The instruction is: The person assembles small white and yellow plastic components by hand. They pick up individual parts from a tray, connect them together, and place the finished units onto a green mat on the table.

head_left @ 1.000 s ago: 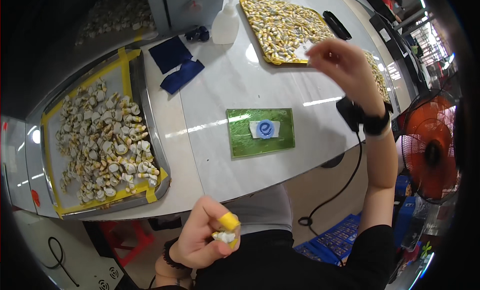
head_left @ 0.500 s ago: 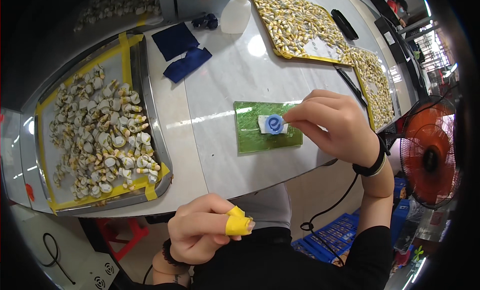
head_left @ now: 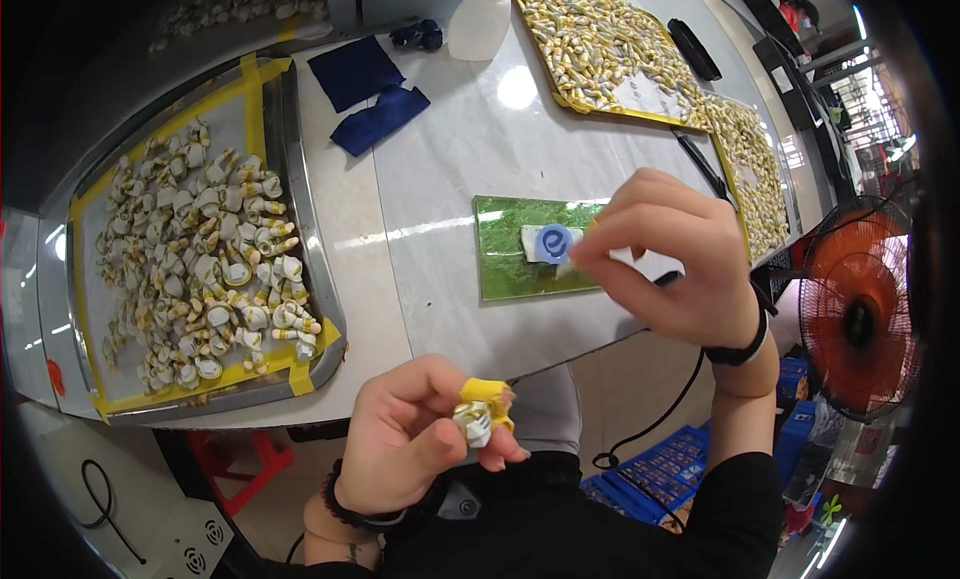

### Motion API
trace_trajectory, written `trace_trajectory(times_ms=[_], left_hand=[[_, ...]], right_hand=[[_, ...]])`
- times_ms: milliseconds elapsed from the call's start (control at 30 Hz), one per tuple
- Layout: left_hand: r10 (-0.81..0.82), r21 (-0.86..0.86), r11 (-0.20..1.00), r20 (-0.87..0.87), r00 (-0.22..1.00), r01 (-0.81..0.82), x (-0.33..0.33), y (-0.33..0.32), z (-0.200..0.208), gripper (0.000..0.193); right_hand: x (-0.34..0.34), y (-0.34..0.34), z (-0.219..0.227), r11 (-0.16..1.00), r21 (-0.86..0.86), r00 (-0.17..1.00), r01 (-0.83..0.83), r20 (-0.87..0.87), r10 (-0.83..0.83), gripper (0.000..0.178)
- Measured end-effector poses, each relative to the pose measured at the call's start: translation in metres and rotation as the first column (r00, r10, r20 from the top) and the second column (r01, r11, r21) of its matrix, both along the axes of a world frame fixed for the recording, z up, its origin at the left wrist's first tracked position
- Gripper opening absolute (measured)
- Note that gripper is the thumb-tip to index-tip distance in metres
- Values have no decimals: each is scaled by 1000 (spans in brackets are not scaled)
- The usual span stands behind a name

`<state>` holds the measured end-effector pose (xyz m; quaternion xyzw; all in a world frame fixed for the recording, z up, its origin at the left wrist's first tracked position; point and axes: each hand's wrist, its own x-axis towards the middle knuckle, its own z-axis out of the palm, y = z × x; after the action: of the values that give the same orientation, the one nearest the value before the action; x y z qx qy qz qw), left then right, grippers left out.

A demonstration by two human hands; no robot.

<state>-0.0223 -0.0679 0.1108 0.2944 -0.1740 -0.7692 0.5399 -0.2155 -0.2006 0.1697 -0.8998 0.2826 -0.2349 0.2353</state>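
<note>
My left hand (head_left: 415,434), with yellow tape around its fingertips, pinches a small white figurine piece (head_left: 475,422) in front of my body, off the table's near edge. On the table, a blue round cap with a dark curl (head_left: 553,243) sits on a white pad (head_left: 530,244) atop a green slab (head_left: 500,269). My right hand (head_left: 680,259) hovers at the slab's right side, thumb and forefinger closed beside the cap. What they hold, if anything, is too small to name; a dark tip shows behind the palm.
A metal-rimmed tray (head_left: 318,289) of white-and-yellow figurine pieces stands left. Yellow-edged trays (head_left: 560,107) with many small pieces lie far right, near a black pen-like tool (head_left: 700,161). Blue cloths (head_left: 380,121) and a white bottle (head_left: 478,24) are at the back; an orange fan (head_left: 855,309) stands right.
My left hand has turned and opened toward me, so the white piece between its fingers now shows. My right hand has shifted slightly and still hovers by the blue cap.
</note>
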Motion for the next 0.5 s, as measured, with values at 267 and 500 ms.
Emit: trace_trajectory(times_ms=[267,500], left_hand=[[-313,-28,945,-361,878,325,4,-10,-10,38],[-354,-71,926,-510,784,371,1,-10,-18,32]], right_hand=[[24,13,-3,956,55,893,-288,374,248,13],[30,11,-12,926,-72,841,-370,397,367,8]])
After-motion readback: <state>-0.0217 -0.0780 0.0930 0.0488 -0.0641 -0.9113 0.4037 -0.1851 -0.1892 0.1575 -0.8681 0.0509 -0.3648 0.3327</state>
